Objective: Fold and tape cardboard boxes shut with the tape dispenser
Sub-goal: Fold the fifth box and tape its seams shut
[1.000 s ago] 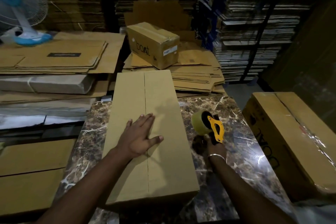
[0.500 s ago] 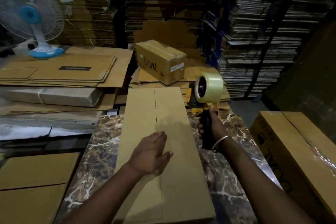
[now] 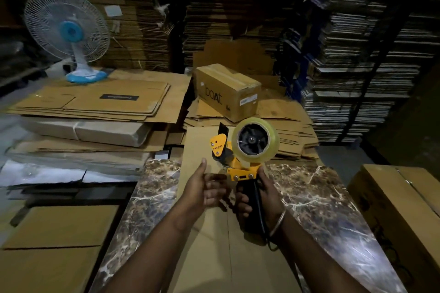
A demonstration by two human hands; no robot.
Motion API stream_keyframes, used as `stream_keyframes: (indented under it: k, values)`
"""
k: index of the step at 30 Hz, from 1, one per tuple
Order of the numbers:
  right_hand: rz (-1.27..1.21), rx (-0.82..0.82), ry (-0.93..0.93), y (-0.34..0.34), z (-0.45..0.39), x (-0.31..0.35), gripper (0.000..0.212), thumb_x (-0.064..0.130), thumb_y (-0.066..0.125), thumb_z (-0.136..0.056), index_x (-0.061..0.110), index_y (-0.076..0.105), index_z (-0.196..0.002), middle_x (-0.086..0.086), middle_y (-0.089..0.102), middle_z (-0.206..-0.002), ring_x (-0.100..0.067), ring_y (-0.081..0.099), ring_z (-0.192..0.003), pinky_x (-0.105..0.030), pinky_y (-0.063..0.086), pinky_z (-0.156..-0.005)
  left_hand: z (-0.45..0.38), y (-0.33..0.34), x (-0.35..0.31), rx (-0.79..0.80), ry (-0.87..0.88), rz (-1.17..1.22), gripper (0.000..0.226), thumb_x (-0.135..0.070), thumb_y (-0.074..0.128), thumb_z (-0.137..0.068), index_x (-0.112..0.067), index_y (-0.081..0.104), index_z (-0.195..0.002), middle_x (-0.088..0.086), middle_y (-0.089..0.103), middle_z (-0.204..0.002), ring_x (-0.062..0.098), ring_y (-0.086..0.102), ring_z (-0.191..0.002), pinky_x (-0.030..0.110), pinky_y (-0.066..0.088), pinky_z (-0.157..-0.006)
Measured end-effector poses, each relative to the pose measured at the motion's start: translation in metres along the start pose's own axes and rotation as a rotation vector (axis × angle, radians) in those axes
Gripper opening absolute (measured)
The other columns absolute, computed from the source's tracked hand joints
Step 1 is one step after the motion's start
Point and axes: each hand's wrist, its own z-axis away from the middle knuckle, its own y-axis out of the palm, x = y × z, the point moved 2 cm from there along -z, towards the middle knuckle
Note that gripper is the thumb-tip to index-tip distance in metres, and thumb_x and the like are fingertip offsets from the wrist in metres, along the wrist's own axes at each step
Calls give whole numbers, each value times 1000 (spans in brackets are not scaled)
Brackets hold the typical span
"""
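Right hand (image 3: 264,195) clenched round the black handle of the tape dispenser (image 3: 240,150), above the box (image 3: 214,245); left hand (image 3: 204,188) loose, fingers reaching toward it.

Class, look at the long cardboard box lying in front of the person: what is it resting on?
The long cardboard box lies on a marble-patterned tabletop, which shows on both sides. The tabletop directly beneath it is covered.

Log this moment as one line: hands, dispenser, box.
right hand: grips tape dispenser handle, raised | left hand: reaching at dispenser front | cardboard box: flaps closed, seam untaped, on marble table
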Motion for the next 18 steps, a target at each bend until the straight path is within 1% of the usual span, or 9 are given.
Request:
stream_keyframes:
  k: [2,4,6,7,10,12,15,16,18]
  values:
    - [-9,15,-5,-3,-1,1,73,75,33,-88,8,57,-74,-5,43,-59,-16,43,-38,-24,37,-41,-2,0,-8,84,-105,176,81,-72,43,-91,3,69,-109,14,73,-91,21,71,-68,27,56,-57]
    - [-37,37,-4,-3,0,1,73,74,33,-87,7,58,-74,-5,44,-58,-16,43,-38,-23,37,-42,-5,3,-12,106,-143,258,83,-74,48,-87,3,69,-108,15,74,-103,23,74,-77,31,58,-66]
    - [-78,53,-7,-2,2,2,74,73,32,-86,5,58,-74,-5,44,-56,-17,43,-37,-23,37,-41,-7,9,-16,93,-149,264,75,-70,52,-88,2,68,-105,15,74,-101,23,75,-80,34,56,-72]
    - [-86,54,-15,-3,2,2,74,73,32,-86,5,58,-74,-5,43,-56,-17,43,-37,-23,37,-41,-7,12,-17,92,-156,257,71,-67,54,-88,1,68,-104,14,75,-99,23,75,-80,34,56,-72]
    - [-75,33,-39,-2,3,2,72,73,34,-86,6,58,-75,-5,43,-56,-16,43,-37,-23,38,-40,-5,20,-20,102,-171,254,60,-58,59,-90,0,67,-102,12,73,-94,21,74,-75,30,59,-64]
    - [-58,35,-50,-4,2,2,70,75,44,-83,6,59,-75,-5,43,-57,-16,43,-37,-24,39,-41,-6,22,-21,98,-179,267,51,-49,62,-91,0,66,-101,12,71,-94,21,73,-74,27,60,-58]
    - [-38,78,-61,-9,-1,3,73,75,73,-64,4,60,-76,-6,44,-58,-17,45,-38,-25,40,-42,-8,25,-20,97,-162,301,33,-33,67,-89,-1,67,-95,9,72,-90,17,72,-76,25,60,-55]
    - [-36,97,-65,-11,-2,3,74,74,78,-60,4,59,-77,-6,45,-59,-18,45,-39,-25,41,-42,-9,24,-20,98,-152,314,27,-28,66,-88,-1,67,-92,8,73,-86,15,73,-74,24,60,-54]
    - [-30,114,-73,-12,-3,3,75,72,81,-58,3,59,-78,-7,45,-60,-18,45,-39,-25,41,-43,-10,22,-19,123,-165,357,22,-20,61,-93,1,67,-91,10,74,-84,17,74,-68,26,59,-51]
